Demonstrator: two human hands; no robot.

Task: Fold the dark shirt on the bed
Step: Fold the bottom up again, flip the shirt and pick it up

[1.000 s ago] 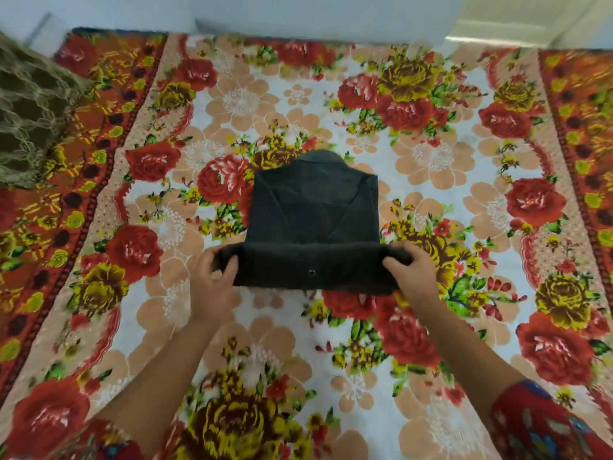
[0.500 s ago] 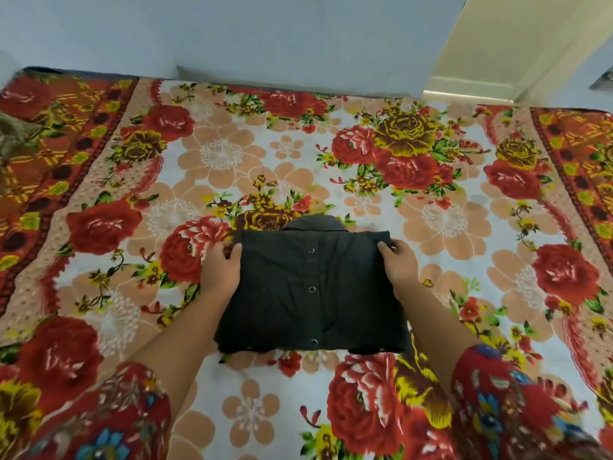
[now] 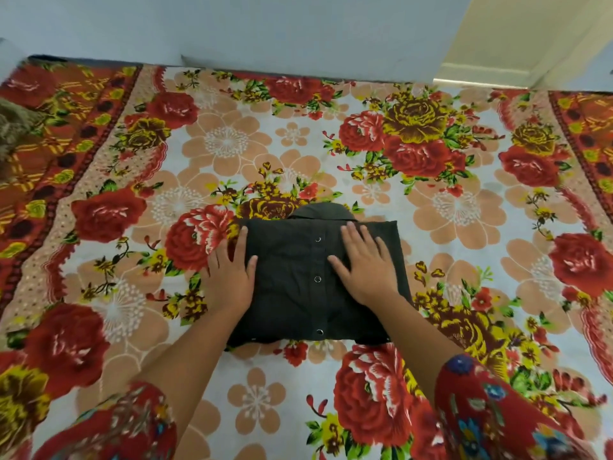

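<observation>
A: Far left first?
B: Brownish fuzzy cloth at the frame edge, lying on the red border of the bed sheet. The sheet is flat printed fabric with big red and yellow roses and peach blossoms on white.
A: Left hand?
B: Left hand lies flat with straight fingers and grips nothing. It straddles the shirt's left edge: outer fingers on the sheet, thumb and forefinger on the cloth.
A: Shirt?
B: Dark shirt sits mid-bed, folded to a roughly square packet. Matte fabric, lightly creased. Collar pokes out at the far side. Three metal snaps run down the centre.
A: Right hand?
B: Right hand is also flat, fingers spread, palm down on the packet's right half — pressing, not clutching.
A: Around it?
B: Red floral sleeves at both lower corners. Pale blue wall behind the bed, cream panel upper right. The forearms cover the packet's near corners — those edges are hidden.
</observation>
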